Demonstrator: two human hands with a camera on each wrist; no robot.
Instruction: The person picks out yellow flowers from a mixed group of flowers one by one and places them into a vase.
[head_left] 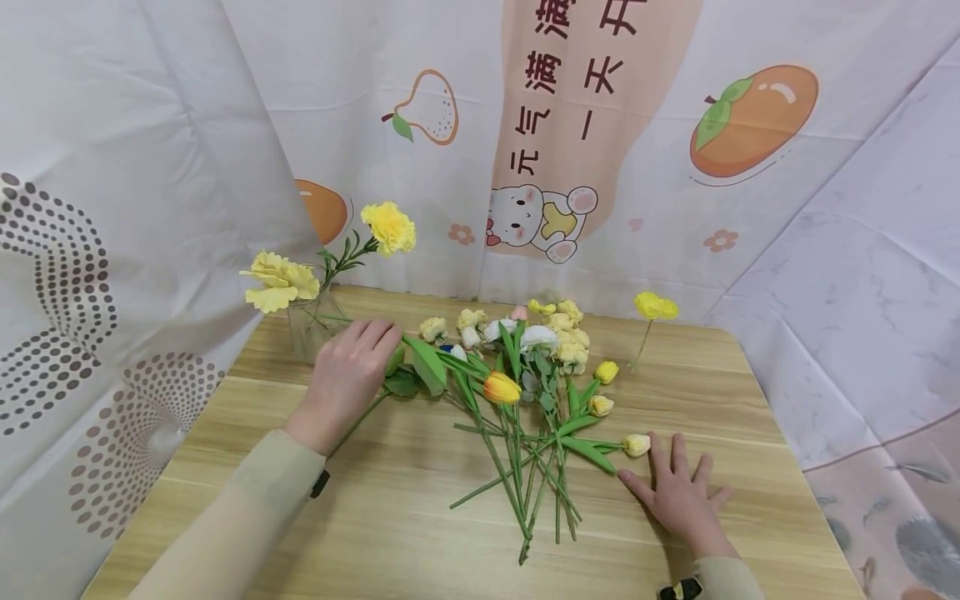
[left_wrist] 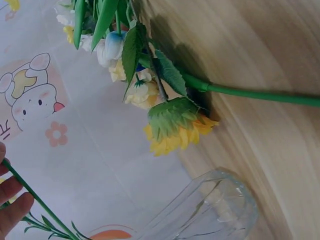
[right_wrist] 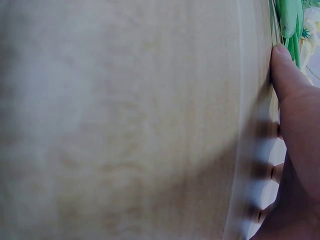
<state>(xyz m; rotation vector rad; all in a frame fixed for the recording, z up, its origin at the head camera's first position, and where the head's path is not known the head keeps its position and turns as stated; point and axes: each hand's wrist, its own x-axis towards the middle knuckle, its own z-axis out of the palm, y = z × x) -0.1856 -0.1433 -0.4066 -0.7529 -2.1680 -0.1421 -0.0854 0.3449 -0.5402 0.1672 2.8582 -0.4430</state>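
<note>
My left hand (head_left: 351, 375) pinches a thin green stem (left_wrist: 37, 197) between thumb and fingers, close to the glass vase (head_left: 302, 333). That stem runs left toward a pale yellow ruffled flower (head_left: 279, 282); whether the two join I cannot tell. A yellow carnation (head_left: 388, 228) rises from behind the vase mouth. Beneath the left hand lies a sunflower (left_wrist: 175, 127) on its side, its green back showing. My right hand (head_left: 682, 496) rests on the table with fingers spread, its tips beside a cream tulip (head_left: 637, 445). It holds nothing.
Mid-table lies a loose pile of artificial flowers: an orange-yellow tulip (head_left: 502, 387), white blooms (head_left: 538, 337), cream roses (head_left: 572, 350) and crossed green stems. A yellow poppy-like flower (head_left: 656, 306) is at the back right. A printed curtain (head_left: 450, 192) hangs behind the wooden table (head_left: 405, 517).
</note>
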